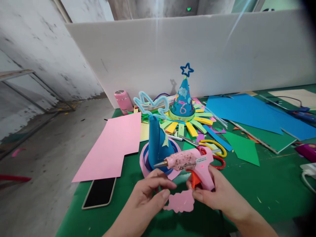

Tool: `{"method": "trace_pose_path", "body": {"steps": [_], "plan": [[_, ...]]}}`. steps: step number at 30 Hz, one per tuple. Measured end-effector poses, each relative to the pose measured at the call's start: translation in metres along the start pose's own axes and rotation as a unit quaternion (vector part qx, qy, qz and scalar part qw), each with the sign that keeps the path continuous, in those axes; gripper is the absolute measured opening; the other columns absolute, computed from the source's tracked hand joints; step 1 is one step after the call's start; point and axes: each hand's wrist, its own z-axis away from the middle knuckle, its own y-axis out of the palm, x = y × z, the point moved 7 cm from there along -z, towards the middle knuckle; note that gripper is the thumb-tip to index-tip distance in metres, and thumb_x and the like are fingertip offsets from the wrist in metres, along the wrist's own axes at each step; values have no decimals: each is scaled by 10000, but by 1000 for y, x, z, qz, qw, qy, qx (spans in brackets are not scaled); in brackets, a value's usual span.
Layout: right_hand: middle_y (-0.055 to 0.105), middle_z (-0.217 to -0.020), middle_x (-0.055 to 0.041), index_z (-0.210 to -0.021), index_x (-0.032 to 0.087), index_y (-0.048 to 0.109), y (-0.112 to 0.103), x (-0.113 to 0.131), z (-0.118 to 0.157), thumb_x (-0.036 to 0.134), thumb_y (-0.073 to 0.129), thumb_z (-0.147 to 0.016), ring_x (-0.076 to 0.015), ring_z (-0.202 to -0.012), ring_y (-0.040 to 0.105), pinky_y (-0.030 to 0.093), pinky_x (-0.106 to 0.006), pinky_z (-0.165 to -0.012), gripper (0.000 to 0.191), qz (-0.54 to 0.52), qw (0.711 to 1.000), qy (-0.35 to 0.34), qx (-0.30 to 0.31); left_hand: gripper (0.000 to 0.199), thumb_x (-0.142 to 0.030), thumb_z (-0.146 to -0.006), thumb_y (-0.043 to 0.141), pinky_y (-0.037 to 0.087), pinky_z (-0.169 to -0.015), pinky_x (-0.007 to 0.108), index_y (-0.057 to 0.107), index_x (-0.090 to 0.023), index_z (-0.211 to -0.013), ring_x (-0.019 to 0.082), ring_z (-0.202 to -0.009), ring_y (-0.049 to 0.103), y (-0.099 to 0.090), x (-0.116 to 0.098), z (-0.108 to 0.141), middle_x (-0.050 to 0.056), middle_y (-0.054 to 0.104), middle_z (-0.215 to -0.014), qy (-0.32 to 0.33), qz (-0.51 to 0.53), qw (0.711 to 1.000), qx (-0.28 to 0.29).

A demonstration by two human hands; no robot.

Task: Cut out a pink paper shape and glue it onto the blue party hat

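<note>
One pink cutout (182,201), bottom centre, is pinched by the left hand (148,196) while the right hand (221,191) grips a glue gun (191,160).

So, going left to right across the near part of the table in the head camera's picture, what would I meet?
Dark-screened phone → the person's left hand → small pink cutout → the person's right hand.

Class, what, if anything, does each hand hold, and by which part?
Right hand: pink glue gun, by its handle, apparently touching the pink paper cutout at its right edge too. Left hand: that cutout, seemingly by its left edge.
</note>
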Motion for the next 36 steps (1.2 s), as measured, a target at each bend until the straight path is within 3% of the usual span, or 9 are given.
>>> {"method": "trace_pose_path", "body": {"steps": [7,17,26,31,36], "plan": [[547,-563,51,-682,174,492,-5,-4,-2,108,618,-532,-89,-476,480,398,-207,-450,206,30,999,-18,-23,165,-199,-698,535,318,-470,192,590,-145,-552,89,-521,398,8,-7,-4,-7,460,-599,10,-45,999,12],[570,-621,36,-728,173,482,-6,-3,-2,109,564,-559,-91,-514,490,418,-202,-454,198,100,994,-28,-45,135,-134,-653,507,358,-496,214,521,-155,-520,104,-502,445,15,-4,-3,-18,482,-514,-21,-108,993,43],[533,-530,71,-667,181,489,0,11,2,55,547,-536,-81,-477,474,393,-177,-428,191,94,995,-5,-36,137,-110,-628,460,338,-497,210,544,-159,-531,97,-495,418,21,4,-3,-31,486,-493,-40,-145,986,73],[565,-660,26,-796,176,499,-6,8,-2,186,615,-619,-89,-525,466,374,-192,-448,211,43,998,-39,-25,103,-115,-610,516,286,-484,211,541,-142,-514,89,-500,376,20,15,-5,-34,446,-510,-57,-56,994,73],[412,-499,53,-898,198,532,-28,6,10,385,425,-810,-88,-429,358,314,-221,-424,232,69,992,-105,6,135,-192,-616,616,333,-547,226,556,-138,-508,114,-569,425,0,21,-3,-11,474,-555,-53,151,986,-44]]}}
